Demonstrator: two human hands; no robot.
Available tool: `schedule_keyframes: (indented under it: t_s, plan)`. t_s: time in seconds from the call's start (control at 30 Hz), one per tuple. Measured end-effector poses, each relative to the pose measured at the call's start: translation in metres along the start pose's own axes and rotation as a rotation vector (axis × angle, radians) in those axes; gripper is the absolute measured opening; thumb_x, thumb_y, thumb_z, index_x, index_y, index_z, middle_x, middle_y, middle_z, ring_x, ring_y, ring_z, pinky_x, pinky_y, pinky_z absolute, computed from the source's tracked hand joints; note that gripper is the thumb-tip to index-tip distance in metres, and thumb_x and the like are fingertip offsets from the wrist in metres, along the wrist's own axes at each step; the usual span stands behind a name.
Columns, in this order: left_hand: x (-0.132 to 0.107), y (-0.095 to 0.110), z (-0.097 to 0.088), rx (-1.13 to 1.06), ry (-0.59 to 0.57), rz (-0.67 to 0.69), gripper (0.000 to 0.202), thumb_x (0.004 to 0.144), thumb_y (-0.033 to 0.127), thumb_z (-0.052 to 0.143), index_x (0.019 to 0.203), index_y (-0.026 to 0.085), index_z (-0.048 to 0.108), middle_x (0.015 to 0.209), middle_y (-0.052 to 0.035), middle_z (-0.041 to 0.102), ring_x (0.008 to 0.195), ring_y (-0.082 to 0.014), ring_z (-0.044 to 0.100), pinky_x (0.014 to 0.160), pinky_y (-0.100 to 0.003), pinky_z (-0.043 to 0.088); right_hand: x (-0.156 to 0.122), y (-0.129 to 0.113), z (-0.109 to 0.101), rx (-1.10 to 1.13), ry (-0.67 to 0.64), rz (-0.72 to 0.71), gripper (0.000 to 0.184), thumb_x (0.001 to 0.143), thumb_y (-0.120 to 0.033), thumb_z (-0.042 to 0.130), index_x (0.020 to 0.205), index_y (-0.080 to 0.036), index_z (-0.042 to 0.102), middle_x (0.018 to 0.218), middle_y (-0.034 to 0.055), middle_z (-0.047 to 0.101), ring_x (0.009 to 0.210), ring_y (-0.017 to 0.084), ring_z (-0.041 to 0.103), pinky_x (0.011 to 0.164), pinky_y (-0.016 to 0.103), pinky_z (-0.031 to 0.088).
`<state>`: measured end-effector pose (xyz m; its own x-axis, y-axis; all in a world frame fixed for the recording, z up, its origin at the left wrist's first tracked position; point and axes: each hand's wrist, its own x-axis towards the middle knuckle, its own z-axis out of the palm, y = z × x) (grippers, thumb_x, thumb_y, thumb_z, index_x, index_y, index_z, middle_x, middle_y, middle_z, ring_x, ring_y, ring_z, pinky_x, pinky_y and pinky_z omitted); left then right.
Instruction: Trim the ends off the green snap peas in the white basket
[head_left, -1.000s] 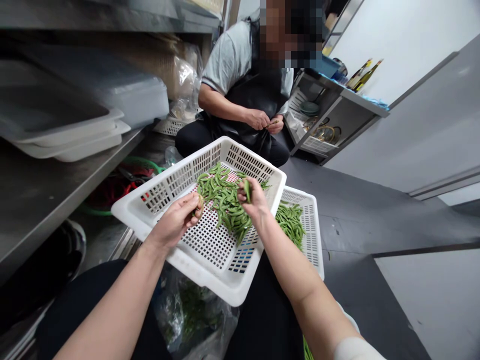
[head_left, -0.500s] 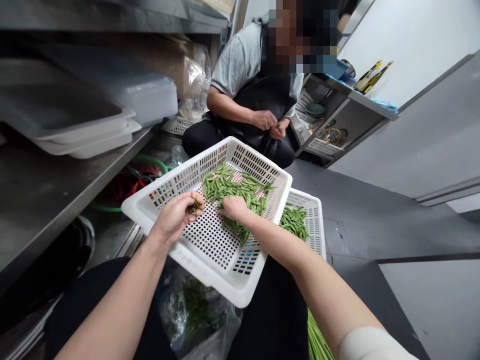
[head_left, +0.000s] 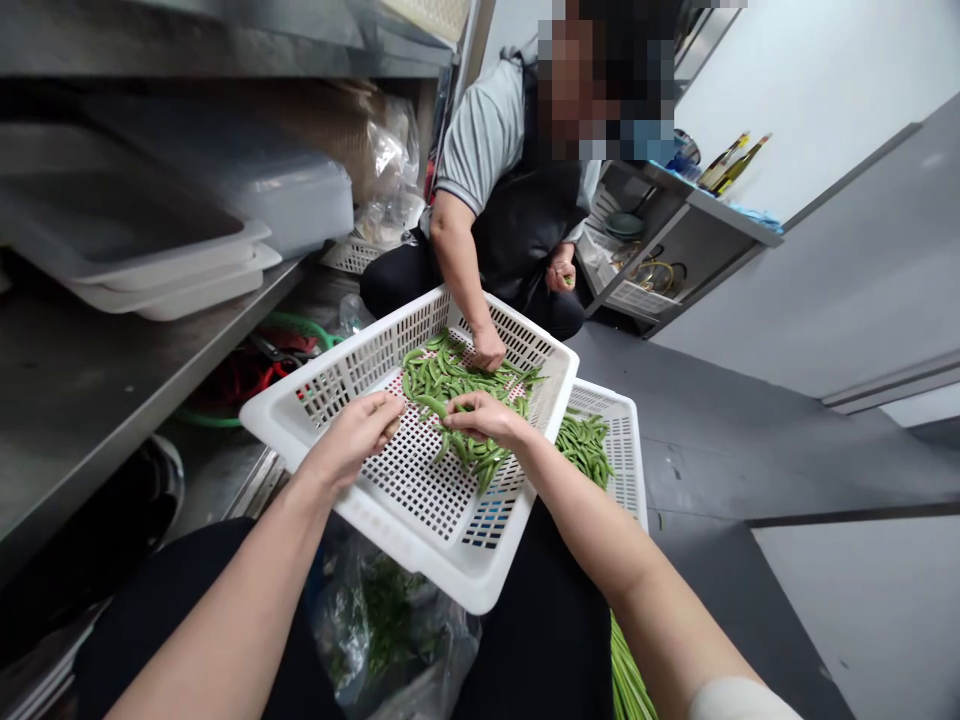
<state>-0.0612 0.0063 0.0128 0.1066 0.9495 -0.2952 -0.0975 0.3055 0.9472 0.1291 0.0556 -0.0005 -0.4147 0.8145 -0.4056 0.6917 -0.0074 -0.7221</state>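
Observation:
A white perforated plastic basket (head_left: 420,555) rests tilted over my knees, with a pile of green pea pods (head_left: 480,455) inside. Above the pile, my right hand (head_left: 480,415) pinches a single pea pod (head_left: 430,404) by one end, its other end pointing left. My left hand (head_left: 367,432) is over the basket's left part, fingers curled closed and thumb pressed on them; what lies inside them is hidden. Across from me, a co-worker's hand (head_left: 489,348) reaches into the far side of the pile. The co-worker's other hand (head_left: 561,272) holds something small and green.
A second white basket (head_left: 628,455) with pea pods stands behind on the right. Below are a clear plastic bag (head_left: 397,640) of greens and long green stalks (head_left: 630,670). A metal shelf (head_left: 150,370) with white trays (head_left: 180,285) runs along the left. Grey floor (head_left: 697,470) lies right.
My right hand has risen slightly from the pile with a pea pod between its fingers. My left hand has turned, hiding its green contents. The co-worker's hand has come down into the basket.

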Motion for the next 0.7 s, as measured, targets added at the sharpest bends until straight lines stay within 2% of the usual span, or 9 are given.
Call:
schedule_keyframes:
  t_s: [0.1,0.2,0.33,0.43,0.57,0.7]
  plan:
    - [-0.001,-0.003,0.004,0.045,-0.025,0.024,0.029,0.065,0.041,0.062,0.062,0.017,0.046,0.046,0.0104,0.033,0.039,-0.0026,0.025,0.038,-0.015,0.016,-0.017,-0.003,0.003,0.613,-0.119,-0.055,0.026,0.065,-0.036,0.066,0.072,-0.017,0.05,0.045,-0.0107,0.034,0.036,0.003,0.024,0.036,0.016,0.016]
    - [-0.002,-0.003,0.007,0.048,-0.056,0.058,0.03,0.068,0.045,0.06,0.071,0.016,0.053,0.046,0.0111,0.029,0.039,-0.0034,0.022,0.039,-0.015,0.014,-0.023,-0.003,0.007,0.774,-0.175,-0.062,0.03,0.059,-0.034,0.072,0.069,-0.017,0.049,0.043,-0.0113,0.036,0.035,0.002,0.024,0.034,0.015,0.014]
    - [-0.003,-0.001,0.007,0.042,-0.121,0.054,0.031,0.072,0.046,0.057,0.071,0.015,0.055,0.044,0.0104,0.027,0.039,-0.0042,0.02,0.039,-0.016,0.013,-0.025,-0.001,0.007,0.683,-0.146,-0.094,0.026,0.061,-0.033,0.07,0.068,-0.017,0.051,0.04,-0.0112,0.037,0.033,0.003,0.024,0.034,0.017,0.015]
    - [-0.004,0.0,0.006,0.041,-0.149,0.024,0.025,0.07,0.04,0.059,0.065,0.016,0.053,0.045,0.0088,0.03,0.039,-0.0044,0.022,0.039,-0.017,0.014,-0.027,-0.001,0.005,0.53,-0.099,-0.135,0.021,0.065,-0.033,0.066,0.069,-0.017,0.054,0.042,-0.0099,0.038,0.035,0.004,0.026,0.037,0.019,0.018]
    - [-0.004,0.0,0.007,0.072,-0.146,0.023,0.018,0.067,0.032,0.058,0.058,0.018,0.05,0.045,0.0078,0.03,0.039,-0.0051,0.022,0.039,-0.018,0.014,-0.028,-0.005,0.004,0.226,0.066,-0.19,0.01,0.07,-0.025,0.06,0.07,-0.015,0.057,0.054,-0.0067,0.043,0.048,0.006,0.034,0.048,0.02,0.025]
    - [-0.003,0.0,0.007,0.12,-0.158,0.004,0.018,0.067,0.033,0.054,0.057,0.018,0.052,0.043,0.0081,0.029,0.038,-0.0053,0.022,0.039,-0.018,0.014,-0.029,-0.008,0.005,-0.101,0.221,-0.242,0.005,0.072,-0.015,0.054,0.07,-0.015,0.058,0.056,-0.0058,0.04,0.057,0.008,0.036,0.057,0.021,0.027]
